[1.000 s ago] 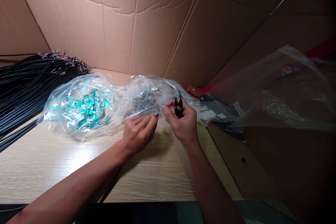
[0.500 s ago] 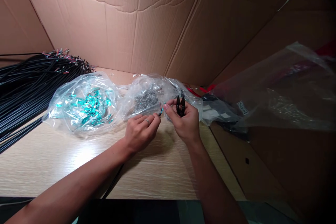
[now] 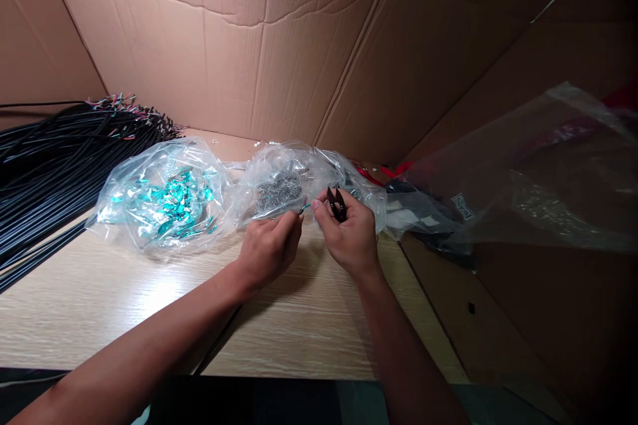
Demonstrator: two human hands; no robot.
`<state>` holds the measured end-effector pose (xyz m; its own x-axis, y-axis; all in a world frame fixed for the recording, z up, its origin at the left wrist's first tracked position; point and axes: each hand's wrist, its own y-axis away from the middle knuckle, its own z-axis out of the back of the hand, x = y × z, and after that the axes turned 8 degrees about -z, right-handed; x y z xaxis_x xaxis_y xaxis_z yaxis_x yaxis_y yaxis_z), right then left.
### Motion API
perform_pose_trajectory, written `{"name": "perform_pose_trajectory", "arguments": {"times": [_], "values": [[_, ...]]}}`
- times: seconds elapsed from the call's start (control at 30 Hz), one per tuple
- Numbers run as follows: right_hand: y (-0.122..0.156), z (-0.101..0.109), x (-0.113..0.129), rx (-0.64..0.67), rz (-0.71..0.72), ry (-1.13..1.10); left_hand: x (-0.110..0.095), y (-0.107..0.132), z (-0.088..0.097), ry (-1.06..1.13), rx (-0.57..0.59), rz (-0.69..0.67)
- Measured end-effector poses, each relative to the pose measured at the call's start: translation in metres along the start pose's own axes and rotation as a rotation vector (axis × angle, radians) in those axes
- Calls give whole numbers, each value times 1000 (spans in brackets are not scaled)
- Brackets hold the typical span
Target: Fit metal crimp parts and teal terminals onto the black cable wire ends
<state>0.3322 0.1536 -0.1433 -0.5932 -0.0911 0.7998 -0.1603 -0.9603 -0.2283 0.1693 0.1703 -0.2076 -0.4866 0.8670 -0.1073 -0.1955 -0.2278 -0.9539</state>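
"Hands, centre of the table: how do they stand?"

"Slightly apart, above the pale wood-grain table, nearer its far edge. The left hand is closed on the end of a thin black round cable. Fine coloured wires project there; a teal one spans the gap to the right hand, pinched at thumb and forefinger."

"And the dark tool?"

"Pointed black metal snips, clasped within the right hand, blades parted and directed toward the far edge."

"Where does the cable run?"

"Beneath the left forearm, to the table's near edge."

"What lies beyond?"

"Near the far edge, a clear plastic bag of shiny teal pieces, left of a second clear bag containing fine silvery metal bits. Thick bundled black cables occupy the far left corner; a brown cardboard panel rises behind."
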Motion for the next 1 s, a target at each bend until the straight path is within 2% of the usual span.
{"name": "perform_pose_trajectory", "arguments": {"times": [0.1,0.2,0.33,0.47,0.7,1.0], "values": [[0,-3,-2,-14,4,-1,-1,-1,1,132,20,92],[1,-7,-2,-28,7,-22,-1,-2,3,202,29,127],[4,-13,-1,-45,3,-75,-2,-3,2,214,41,105],[7,-18,2,-1,1,-89,-3,-1,1,207,24,81],[5,-14,4,33,-3,-93,-4,-3,3,263,-3,246],[-9,-7,-14,59,-82,-283,-8,-6,2,298,-6,173]]}}
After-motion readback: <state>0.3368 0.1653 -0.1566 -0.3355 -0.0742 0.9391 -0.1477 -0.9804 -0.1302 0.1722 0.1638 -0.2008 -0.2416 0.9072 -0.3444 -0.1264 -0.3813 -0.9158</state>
